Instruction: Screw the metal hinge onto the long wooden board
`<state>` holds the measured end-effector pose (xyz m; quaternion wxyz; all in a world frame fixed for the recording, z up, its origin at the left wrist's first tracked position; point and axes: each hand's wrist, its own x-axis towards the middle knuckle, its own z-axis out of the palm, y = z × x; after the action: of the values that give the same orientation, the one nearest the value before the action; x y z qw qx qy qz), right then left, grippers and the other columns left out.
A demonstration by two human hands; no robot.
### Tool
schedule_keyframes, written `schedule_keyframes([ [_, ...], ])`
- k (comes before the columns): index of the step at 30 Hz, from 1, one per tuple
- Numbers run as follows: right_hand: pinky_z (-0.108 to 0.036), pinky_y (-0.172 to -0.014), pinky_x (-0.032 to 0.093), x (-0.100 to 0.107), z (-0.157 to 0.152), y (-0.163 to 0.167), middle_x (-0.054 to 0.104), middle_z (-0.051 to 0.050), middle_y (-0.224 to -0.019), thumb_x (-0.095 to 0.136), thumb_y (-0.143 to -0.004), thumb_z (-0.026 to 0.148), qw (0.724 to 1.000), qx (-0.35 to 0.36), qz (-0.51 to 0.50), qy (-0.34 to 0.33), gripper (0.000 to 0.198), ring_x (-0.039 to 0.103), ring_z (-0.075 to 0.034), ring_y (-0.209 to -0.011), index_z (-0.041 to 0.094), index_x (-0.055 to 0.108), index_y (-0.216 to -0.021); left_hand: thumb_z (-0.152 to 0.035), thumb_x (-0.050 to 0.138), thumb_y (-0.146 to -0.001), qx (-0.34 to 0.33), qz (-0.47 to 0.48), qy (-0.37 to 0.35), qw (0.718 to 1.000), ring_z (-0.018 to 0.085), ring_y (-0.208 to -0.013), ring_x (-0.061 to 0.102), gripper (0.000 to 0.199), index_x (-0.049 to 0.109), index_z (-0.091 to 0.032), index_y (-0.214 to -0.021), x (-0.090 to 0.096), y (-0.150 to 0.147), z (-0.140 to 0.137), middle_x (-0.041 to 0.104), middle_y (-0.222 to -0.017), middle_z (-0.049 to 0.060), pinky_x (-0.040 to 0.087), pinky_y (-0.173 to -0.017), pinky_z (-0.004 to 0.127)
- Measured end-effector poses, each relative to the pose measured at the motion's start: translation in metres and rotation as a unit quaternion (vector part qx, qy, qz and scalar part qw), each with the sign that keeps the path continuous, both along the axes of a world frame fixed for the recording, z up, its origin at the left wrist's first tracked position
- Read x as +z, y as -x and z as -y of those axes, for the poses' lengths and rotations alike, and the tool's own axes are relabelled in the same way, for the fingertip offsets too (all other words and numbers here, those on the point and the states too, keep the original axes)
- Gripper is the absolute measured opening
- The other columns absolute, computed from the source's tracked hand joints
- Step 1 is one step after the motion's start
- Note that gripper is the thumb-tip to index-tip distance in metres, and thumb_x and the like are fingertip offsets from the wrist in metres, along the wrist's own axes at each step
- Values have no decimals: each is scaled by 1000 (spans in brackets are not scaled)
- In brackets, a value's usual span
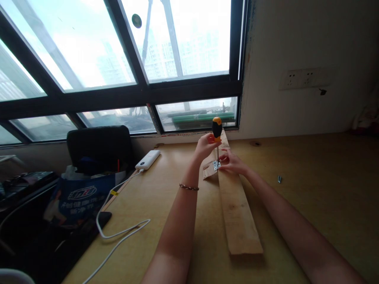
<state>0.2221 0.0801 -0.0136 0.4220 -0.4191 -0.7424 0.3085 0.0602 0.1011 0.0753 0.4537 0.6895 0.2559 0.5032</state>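
Observation:
My left hand (205,146) is closed round the lower handle of an upright screwdriver (217,128) with a black and orange grip. Its metal shaft points down onto a silver hinge (216,165). The hinge lies across a long wooden board (237,209) and a small piece of wood (208,170) that slants off the board's left side. From the right, my right hand (232,161) holds its thumb and fingertips at the hinge beside the screwdriver's tip. Whether a screw sits under the tip is too small to tell.
Two or so small screws (279,179) lie on the wooden table (319,205) at right. A white power bank (148,159) with a white cable (103,232) rests at the left edge. Beyond that edge stand a black chair (99,144) and a blue bag (79,197). Windows rise behind.

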Motion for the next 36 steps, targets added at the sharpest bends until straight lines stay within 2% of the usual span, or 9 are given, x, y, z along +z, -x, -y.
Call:
schedule_keyframes([
  [2,-36,-79,50,0,0,0,63,-5,-93,79,-54,26,1000,5,-3,4,84,62,-20,-85,18,33,-124,-19,69,-62,-31,-14,-3,999,18,-82,61,25,58,-12,-83,3,0,3,63,-82,6,46,-78,34],
  [6,-36,-78,50,1,1,1,63,-5,-92,78,-56,25,1000,7,-2,2,83,62,-20,-84,18,32,-124,-11,62,-66,-52,-44,15,998,13,-75,57,21,52,-14,-85,3,-6,7,58,-78,1,45,-71,28],
  [11,-36,-79,50,4,2,0,63,-5,-92,78,-57,27,1000,7,5,-7,79,61,-20,-85,18,34,-122,-21,63,-68,-37,-38,22,998,7,-60,47,22,47,-16,-82,-7,-19,6,47,-66,-4,40,-61,23],
  [16,-37,-78,50,4,3,1,63,-5,-92,78,-55,28,1000,5,-1,0,82,62,-20,-83,18,33,-122,-37,69,-63,41,-35,1,999,7,-56,42,32,47,-16,-68,-11,-21,-1,45,-60,-5,35,-56,22],
  [22,-37,-78,51,5,4,1,63,-5,-92,79,-54,28,1000,13,-11,13,83,62,-19,-80,18,31,-122,-35,79,-47,191,-9,-8,982,12,-65,52,42,54,-16,-76,-10,-18,0,57,-69,-1,38,-60,22],
  [26,-37,-80,50,6,4,1,62,-5,-92,79,-54,28,1000,18,-16,14,84,61,-19,-83,18,31,-122,-34,79,-47,225,-8,-13,974,12,-65,54,41,56,-16,-75,-12,-20,2,59,-69,0,39,-59,23],
  [31,-36,-81,49,2,1,0,62,-5,-91,78,-55,27,1000,19,-19,12,84,61,-20,-86,19,31,-123,-33,79,-48,179,5,-1,984,14,-69,59,41,57,-16,-79,-15,-17,-4,62,-72,1,43,-64,25],
  [36,-36,-82,49,1,1,0,63,-4,-92,79,-55,25,1000,8,-7,0,82,62,-19,-85,19,33,-122,-27,79,-50,44,55,36,997,17,-75,63,43,54,-14,-83,-8,-9,-2,65,-76,5,46,-72,31],
])
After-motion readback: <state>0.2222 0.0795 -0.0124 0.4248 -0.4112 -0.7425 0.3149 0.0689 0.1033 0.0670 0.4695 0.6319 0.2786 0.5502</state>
